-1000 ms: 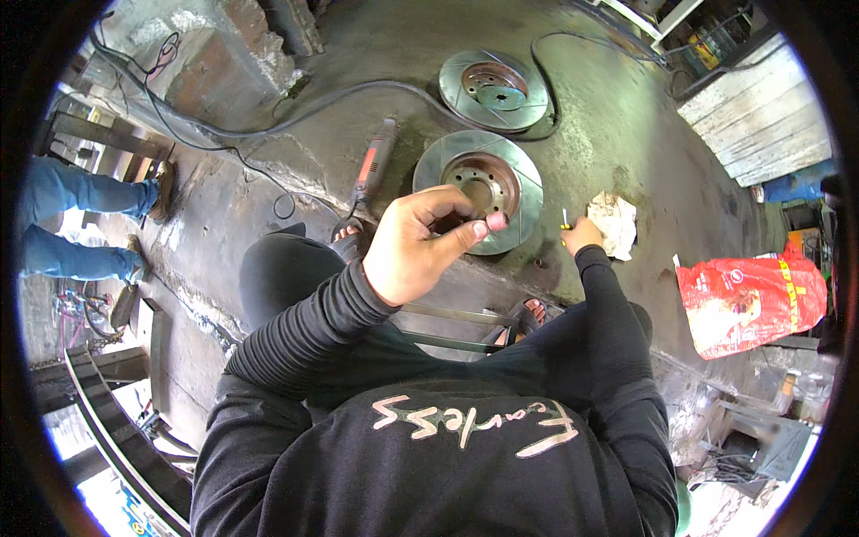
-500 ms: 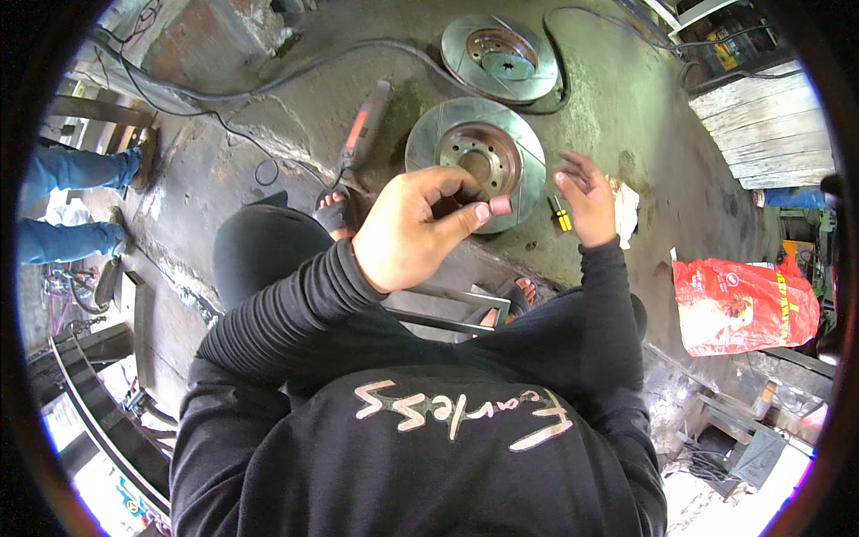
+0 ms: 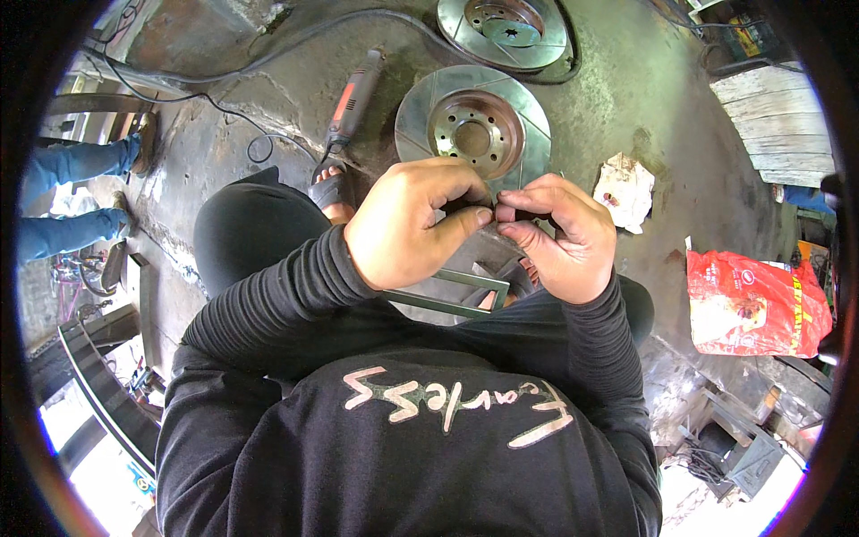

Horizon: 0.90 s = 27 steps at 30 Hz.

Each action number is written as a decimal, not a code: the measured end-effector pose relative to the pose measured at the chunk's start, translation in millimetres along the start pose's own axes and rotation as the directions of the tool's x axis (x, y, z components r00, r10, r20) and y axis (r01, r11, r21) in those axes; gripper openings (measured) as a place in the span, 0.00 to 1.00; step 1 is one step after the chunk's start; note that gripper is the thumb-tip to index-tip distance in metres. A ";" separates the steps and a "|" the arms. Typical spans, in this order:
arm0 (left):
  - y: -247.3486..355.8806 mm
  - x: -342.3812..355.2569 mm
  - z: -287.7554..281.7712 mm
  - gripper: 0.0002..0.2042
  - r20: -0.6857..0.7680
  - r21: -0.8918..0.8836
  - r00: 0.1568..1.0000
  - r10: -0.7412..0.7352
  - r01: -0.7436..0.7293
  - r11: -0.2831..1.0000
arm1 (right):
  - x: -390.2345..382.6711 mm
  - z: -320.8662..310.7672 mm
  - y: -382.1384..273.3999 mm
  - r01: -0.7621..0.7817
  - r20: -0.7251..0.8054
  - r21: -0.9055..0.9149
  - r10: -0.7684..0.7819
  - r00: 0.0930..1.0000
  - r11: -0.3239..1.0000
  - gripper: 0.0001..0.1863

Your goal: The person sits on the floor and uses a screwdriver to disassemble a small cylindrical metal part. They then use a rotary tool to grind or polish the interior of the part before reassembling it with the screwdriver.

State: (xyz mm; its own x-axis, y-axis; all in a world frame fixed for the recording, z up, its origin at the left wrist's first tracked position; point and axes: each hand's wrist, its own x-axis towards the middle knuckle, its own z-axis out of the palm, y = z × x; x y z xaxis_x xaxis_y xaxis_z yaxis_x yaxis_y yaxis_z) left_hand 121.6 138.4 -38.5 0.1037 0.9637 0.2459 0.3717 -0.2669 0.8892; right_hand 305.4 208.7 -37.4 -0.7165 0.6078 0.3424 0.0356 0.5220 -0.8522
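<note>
1. Looking down from the head camera, and here we are: both bare hands are up in front of the body, fingertip to fingertip, with a small pink cylinder point(image 3: 506, 214) right where they meet.
2. The left hand point(image 3: 412, 224), back of the hand uppermost, has its thumb and forefinger pinched nearly closed at the cylinder's left end; its other fingers are curled and mostly hidden.
3. Over to the right hand point(image 3: 568, 237): thumb below, forefinger above, a narrow gap between them, and the pink piece caught in it. How firmly each side grips, I cannot tell.
4. Just beyond the hands lies a slotted metal disc point(image 3: 444, 134), flat on the floor, its rusty raised centre facing up. A second disc point(image 3: 490, 59) lies farther off, beside a dark cable point(image 3: 313, 38).
5. Left of the nearer disc, a grey and orange power tool point(image 3: 353, 97) rests on the floor, close to a sandalled foot point(image 3: 333, 190).
6. Out to the right, a stained pale scrap point(image 3: 625, 191) lies near the right hand, and a red bag point(image 3: 759, 306) sits well apart from it.
</note>
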 end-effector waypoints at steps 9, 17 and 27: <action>0.0 13.3 1.7 0.04 0.008 0.032 1.000 -0.019 0.019 0.999 | 1.5 -6.0 12.4 -0.041 -0.018 0.071 0.042 0.999 0.997 0.14; -2.7 12.6 1.8 0.04 0.018 0.044 0.997 -0.073 0.072 0.996 | 4.7 -2.8 18.5 -0.044 0.064 0.080 0.039 0.997 0.996 0.14; 1.3 12.8 -4.9 0.04 0.037 0.053 0.998 -0.043 0.041 0.998 | 2.2 0.4 11.9 -0.101 -0.051 0.116 0.108 0.993 0.988 0.13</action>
State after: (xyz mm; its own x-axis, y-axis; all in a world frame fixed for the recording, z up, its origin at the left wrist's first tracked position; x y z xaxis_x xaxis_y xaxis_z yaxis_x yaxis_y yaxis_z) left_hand 118.8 150.3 -32.2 0.1217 0.9736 0.1931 0.4243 -0.2270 0.8766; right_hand 304.0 216.0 -47.0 -0.6723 0.6899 0.2683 0.0269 0.3849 -0.9226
